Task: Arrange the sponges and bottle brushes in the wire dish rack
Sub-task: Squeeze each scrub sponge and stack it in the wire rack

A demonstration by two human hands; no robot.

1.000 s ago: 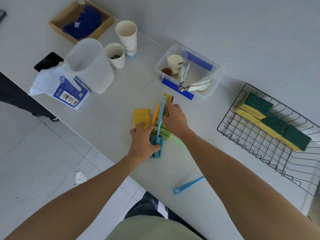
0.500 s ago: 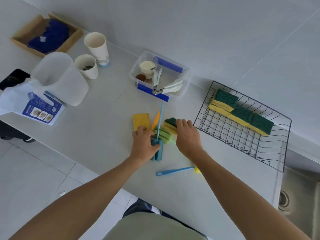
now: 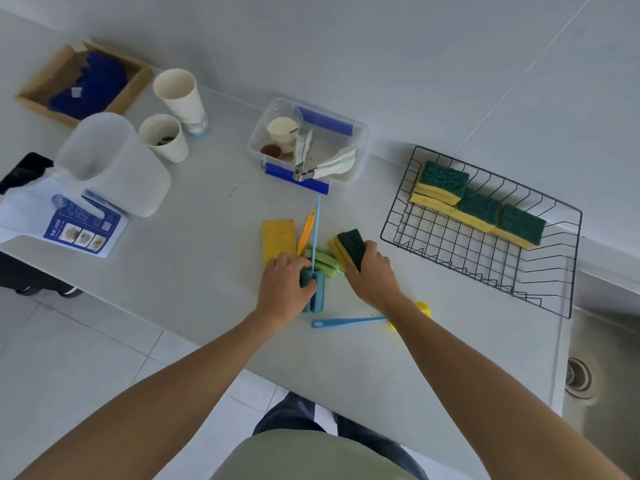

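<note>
A black wire dish rack (image 3: pixel 450 237) sits at the right of the counter with several green-and-yellow sponges (image 3: pixel 479 206) lined along its far side. My right hand (image 3: pixel 372 275) grips a stack of green-and-yellow sponges (image 3: pixel 348 247), tilted up off the counter. My left hand (image 3: pixel 284 285) is closed around the blue foam head of a bottle brush (image 3: pixel 313 289) whose thin blue handle points away from me. Beside it lie green foam brush heads (image 3: pixel 323 261), an orange handle (image 3: pixel 305 232) and a flat yellow sponge (image 3: pixel 278 240). Another brush with a blue handle (image 3: pixel 346 322) and yellow head lies nearer me.
A clear plastic box (image 3: pixel 360 140) with tongs and a cup stands behind the pile. Two paper cups (image 3: pixel 176 95), a translucent jug (image 3: pixel 110 164), a printed bag (image 3: pixel 79 226) and a cardboard tray (image 3: pixel 135 88) fill the left. A steel sink (image 3: pixel 602 375) lies at the right.
My right hand has taken hold of the sponge stack and tipped it up off the counter. My left hand stays on the blue brush head. The view has shifted right.
</note>
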